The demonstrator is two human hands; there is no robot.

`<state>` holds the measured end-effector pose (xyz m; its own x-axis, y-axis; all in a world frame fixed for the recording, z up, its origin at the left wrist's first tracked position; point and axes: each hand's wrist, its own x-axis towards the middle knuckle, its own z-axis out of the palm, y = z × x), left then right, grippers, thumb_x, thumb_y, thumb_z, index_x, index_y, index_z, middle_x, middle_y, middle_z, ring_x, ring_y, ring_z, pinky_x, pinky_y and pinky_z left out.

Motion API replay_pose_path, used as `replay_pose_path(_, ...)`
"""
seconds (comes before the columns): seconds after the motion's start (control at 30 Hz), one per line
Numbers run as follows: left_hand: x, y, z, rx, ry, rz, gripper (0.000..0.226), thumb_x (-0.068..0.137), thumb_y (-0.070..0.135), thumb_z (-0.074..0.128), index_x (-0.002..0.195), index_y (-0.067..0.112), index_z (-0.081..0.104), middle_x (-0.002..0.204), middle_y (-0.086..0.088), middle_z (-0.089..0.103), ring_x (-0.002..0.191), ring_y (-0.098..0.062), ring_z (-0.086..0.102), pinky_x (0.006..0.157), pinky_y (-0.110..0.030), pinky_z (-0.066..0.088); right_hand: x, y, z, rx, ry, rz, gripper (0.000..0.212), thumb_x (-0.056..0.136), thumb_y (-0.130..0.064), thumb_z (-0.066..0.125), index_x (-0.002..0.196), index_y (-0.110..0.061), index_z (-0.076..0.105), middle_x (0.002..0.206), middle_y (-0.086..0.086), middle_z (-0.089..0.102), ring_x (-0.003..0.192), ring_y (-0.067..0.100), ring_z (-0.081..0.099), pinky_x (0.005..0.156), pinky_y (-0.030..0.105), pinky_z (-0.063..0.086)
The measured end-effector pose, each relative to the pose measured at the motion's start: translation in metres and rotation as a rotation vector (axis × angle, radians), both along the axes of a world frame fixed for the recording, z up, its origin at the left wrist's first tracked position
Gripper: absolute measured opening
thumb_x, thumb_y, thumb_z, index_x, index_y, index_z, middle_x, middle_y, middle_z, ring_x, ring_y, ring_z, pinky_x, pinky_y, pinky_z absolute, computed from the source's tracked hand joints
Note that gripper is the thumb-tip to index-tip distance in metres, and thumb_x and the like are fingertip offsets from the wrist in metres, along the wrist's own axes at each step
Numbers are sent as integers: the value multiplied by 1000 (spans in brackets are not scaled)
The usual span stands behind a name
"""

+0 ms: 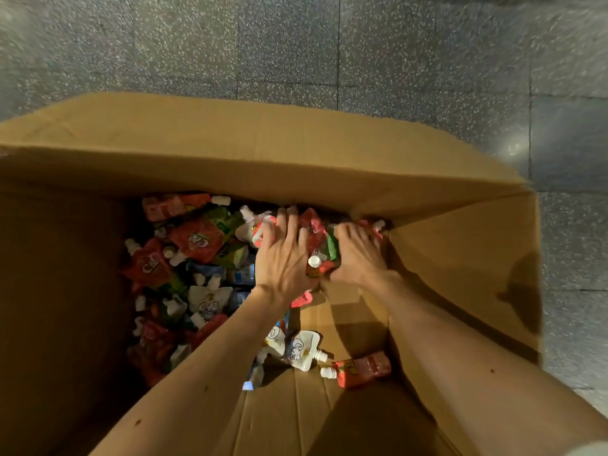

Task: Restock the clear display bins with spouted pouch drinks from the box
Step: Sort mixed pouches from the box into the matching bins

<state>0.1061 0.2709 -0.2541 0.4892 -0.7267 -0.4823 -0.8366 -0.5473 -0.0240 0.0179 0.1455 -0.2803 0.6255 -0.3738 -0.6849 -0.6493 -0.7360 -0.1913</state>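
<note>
Speckled grey floor tiles surround an open cardboard box holding pouch drinks.
Centre frame: the left hand presses spread, straight fingers onto a bunch of red pouches; the right hand curls its fingers round the same bunch. Loose pouches fill the box's left half.

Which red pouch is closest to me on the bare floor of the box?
The red pouch by the right wall of the box, flat on bare cardboard, white cap pointing left. Other red ones lie in the heap or farther off.
</note>
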Motion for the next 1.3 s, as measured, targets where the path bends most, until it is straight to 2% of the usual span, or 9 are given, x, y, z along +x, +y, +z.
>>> replay_pose_path(0.2, -2, 10, 11, 8, 52, 28, 105, 72, 85, 54, 140, 7, 37, 160, -16, 23, 143, -30, 32, 116, -61, 4, -3, 7, 1, 144, -1, -116, 117, 65, -41, 89, 153, -30, 14, 154, 9, 30, 145, 31, 21, 115, 57, 22)
replay_pose_path(0.4, 0, 44, 27, -85, 150, 275, 84, 69, 84, 52, 120, 18, 48, 126, 0, 54, 117, -24, 50, 100, -48, 30, 2, 3, 9, 282, 27, -247, 93, 73, -33, 81, 149, -41, 27, 152, 7, 37, 142, 33, 32, 115, 49, 30)
replay_pose_path(0.53, -3, 58, 40, -283, 491, 698, 56, 63, 76, 66, 81, 25, 54, 79, 11, 60, 79, -16, 57, 81, -40, 40, -1, 12, 24, 502, -60, -491, 71, 82, 5, 60, 140, -32, 40, 120, 1, 60, 102, 17, 59, 76, 29, 52)
replay_pose_path(0.67, -2, 69, 46, -401, 961, 1193, 68, 63, 77, 74, 45, 22, 38, 45, 4, 40, 46, -16, 35, 56, -32, 35, -12, 21, 28, 627, -30, -702, 81, 74, 5, 71, 142, -27, 41, 118, 3, 62, 102, 20, 58, 84, 37, 51)
replay_pose_path(0.83, 3, 80, 49, -395, 1039, 1258, 63, 81, 47, 77, 38, 24, 36, 40, 5, 36, 35, -9, 35, 44, -19, 31, -33, 30, 34, 615, 83, -632, 86, 79, 2, 67, 152, -23, 28, 124, 2, 46, 112, 18, 44, 94, 35, 43)
replay_pose_path(0.93, 9, 90, 49, -396, 1077, 1326, 58, 82, 52, 73, 40, 21, 47, 42, 2, 40, 37, -12, 37, 44, -21, 35, -44, 31, 32, 502, 154, -560, 84, 74, -7, 69, 149, -25, 34, 148, 8, 34, 132, 27, 35, 103, 39, 36)
replay_pose_path(1.0, 11, 99, 49, -406, 1122, 1366, 54, 73, 64, 74, 63, 12, 62, 57, -9, 49, 49, -19, 45, 50, -26, 41, -52, 30, 26, 455, 212, -499, 81, 71, -10, 71, 145, -25, 41, 155, 7, 27, 144, 29, 23, 114, 47, 25)
replay_pose_path(1.13, 7, 105, 60, -420, 1195, 1424, 51, 78, 60, 71, 85, 10, 73, 72, -13, 65, 56, -22, 57, 58, -35, 45, -69, 43, 17, 339, 238, -216, 46, 73, -17, 74, 116, -18, 59, 137, 12, 47, 138, 32, 32, 118, 49, 21)
replay_pose_path(1.3, 0, 110, 68, -448, 1157, 1448, 54, 75, 62, 73, 95, 12, 76, 81, -14, 74, 75, -28, 66, 72, -40, 52, -74, 57, 25, 187, 52, -158, 35, 86, -20, 69, 120, -13, 62, 128, 9, 52, 131, 27, 41, 120, 45, 20)
